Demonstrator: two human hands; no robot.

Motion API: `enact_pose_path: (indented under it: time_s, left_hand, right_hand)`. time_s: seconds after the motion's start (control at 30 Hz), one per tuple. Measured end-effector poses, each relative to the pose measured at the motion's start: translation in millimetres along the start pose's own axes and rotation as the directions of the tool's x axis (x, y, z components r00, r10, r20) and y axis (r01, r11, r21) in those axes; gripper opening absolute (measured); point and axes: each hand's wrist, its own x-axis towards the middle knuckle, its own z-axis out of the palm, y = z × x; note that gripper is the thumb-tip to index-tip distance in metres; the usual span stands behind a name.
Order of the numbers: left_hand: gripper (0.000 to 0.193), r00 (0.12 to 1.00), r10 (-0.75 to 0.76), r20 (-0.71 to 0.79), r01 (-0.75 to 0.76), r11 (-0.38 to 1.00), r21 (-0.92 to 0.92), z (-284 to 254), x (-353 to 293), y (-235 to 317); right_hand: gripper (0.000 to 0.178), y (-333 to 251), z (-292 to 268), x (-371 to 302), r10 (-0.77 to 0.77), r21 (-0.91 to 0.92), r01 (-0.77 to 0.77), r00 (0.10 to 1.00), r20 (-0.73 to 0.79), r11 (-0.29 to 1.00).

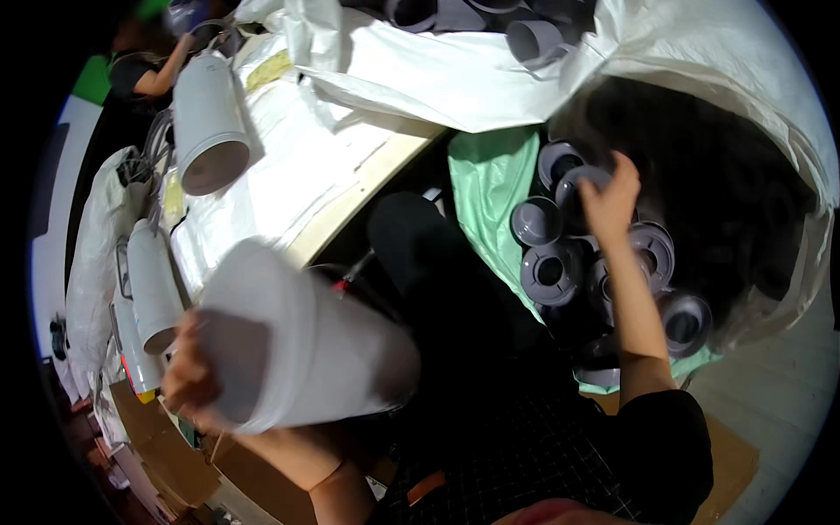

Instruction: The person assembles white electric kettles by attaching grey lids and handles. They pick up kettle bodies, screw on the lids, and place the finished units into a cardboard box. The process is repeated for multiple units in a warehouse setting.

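Note:
My left hand (pixel 192 376) grips a large pale grey cylindrical canister (pixel 341 350) by its open end, fingers around the rim. The canister lies tilted across my lap area, slightly blurred. My right hand (pixel 612 199) reaches over a pile of dark grey round plastic parts, thumb and fingers apart. Its thumb is at the edge of one grey cup-shaped part (pixel 577 182); I cannot tell whether it presses on it. Around it lie a grey cup (pixel 535 220), a grey ring-shaped part (pixel 551 273) and several similar pieces.
A white sack (pixel 717 44) and a green plastic sheet (pixel 494 175) surround the parts. On the left, a worktable edge (pixel 372 179) carries white sheeting and another grey canister (pixel 208 118). More canisters (pixel 153 284) hang beside it. A co-worker's arm (pixel 162 77) shows at far left.

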Motion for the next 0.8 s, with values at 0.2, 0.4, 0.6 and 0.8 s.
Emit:
enact_pose_path:
  time_s: [0.2,0.4,0.6,0.8]
  left_hand:
    - [0.050,0.944,-0.258,0.207,0.205,0.947,0.247,45.4,57.3,-22.0]
    - [0.062,0.882,-0.239,0.407,0.144,0.958,0.249,51.8,59.4,-51.3]
    - [0.138,0.827,-0.494,0.268,0.375,0.840,0.392,29.6,64.1,-6.5]
    - [0.134,0.815,-0.467,0.342,0.336,0.863,0.377,43.3,63.6,-0.5]
  right_hand:
    - [0.075,77.1,33.2,4.6,0.171,0.184,-0.281,0.873,0.457,0.942]
    - [0.036,-176.2,-53.4,85.2,-0.091,0.909,-0.409,0.905,0.416,0.082]
    - [0.023,-264.2,-14.9,100.4,0.027,0.883,-0.392,0.910,0.413,-0.259]
    - [0.036,-334.0,-22.7,103.7,-0.211,0.682,-0.649,0.758,0.617,-0.336]
